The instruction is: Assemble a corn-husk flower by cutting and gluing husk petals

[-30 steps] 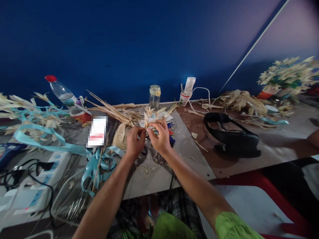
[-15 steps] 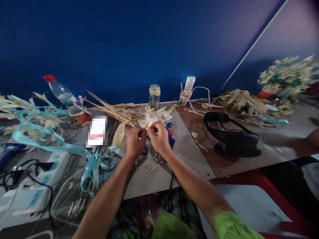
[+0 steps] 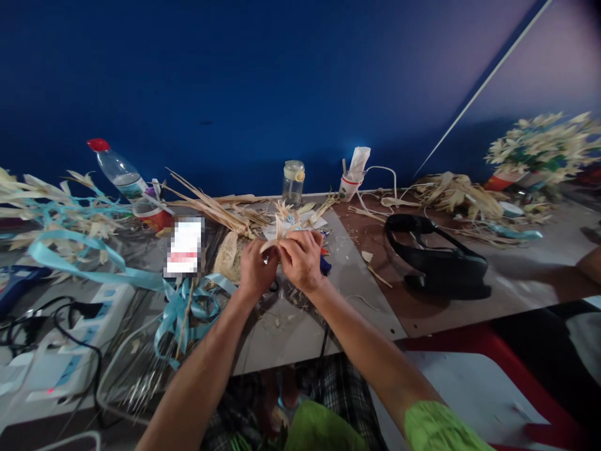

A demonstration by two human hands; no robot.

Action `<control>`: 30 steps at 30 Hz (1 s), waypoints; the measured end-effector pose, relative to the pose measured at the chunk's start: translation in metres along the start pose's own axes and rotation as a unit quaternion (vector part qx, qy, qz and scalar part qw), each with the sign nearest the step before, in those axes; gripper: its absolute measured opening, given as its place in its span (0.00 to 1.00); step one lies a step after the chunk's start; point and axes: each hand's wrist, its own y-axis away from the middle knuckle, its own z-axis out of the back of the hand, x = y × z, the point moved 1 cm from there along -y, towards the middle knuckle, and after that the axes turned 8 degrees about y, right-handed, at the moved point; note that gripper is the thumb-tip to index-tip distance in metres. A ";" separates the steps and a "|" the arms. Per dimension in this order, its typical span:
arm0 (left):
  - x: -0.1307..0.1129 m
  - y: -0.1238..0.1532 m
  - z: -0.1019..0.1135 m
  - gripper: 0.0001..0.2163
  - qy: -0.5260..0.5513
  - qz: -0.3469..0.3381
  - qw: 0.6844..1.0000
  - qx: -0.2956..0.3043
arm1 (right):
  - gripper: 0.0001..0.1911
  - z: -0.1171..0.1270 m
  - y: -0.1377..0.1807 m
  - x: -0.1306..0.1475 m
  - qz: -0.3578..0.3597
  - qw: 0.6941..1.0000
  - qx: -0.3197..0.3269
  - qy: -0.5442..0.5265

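Close together over the table, both hands are closed on a pale corn husk flower [image 3: 278, 233], whose pointed petals stick up between them. My left hand [image 3: 256, 270] pinches its lower part, the fingertips partly hidden. My right hand [image 3: 303, 262] wraps over it from the right, fingers bent toward the left hand. Just beyond lie more husk pieces [image 3: 307, 216] on white paper. A blue tool [image 3: 325, 265], mostly hidden, rests behind my right hand. Left of the hands is a tan, rough husk piece [image 3: 227, 258].
Light blue ribbon [image 3: 181, 307], thin wires [image 3: 145, 382] and a power strip [image 3: 101, 319] crowd the left. A clear bottle [image 3: 293, 181] and a paper cup [image 3: 350, 188] stand by the wall. A black headset [image 3: 436, 263] lies right. Another person's arm [image 3: 590, 266] shows at the edge.
My right hand has turned over and closed further across the flower, its back now facing up. Petals now show upright between both hands. The view has shifted slightly.
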 end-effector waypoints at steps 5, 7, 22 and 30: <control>0.000 0.000 0.001 0.03 0.069 0.044 0.997 0.000 | 0.10 0.008 0.001 0.000 -0.035 0.995 -0.037 -0.087; 0.001 -0.001 0.001 0.03 0.105 0.081 0.991 -0.002 | 0.10 0.011 0.001 -0.001 -0.071 0.988 -0.066 -0.122; 0.006 -0.005 -0.003 0.09 0.302 0.234 0.924 0.031 | 0.13 -0.015 0.001 -0.009 -0.372 0.815 0.028 -0.444; 0.001 -0.004 -0.006 0.11 0.337 0.235 0.910 0.049 | 0.11 -0.020 0.000 -0.006 -0.394 0.721 0.097 -0.562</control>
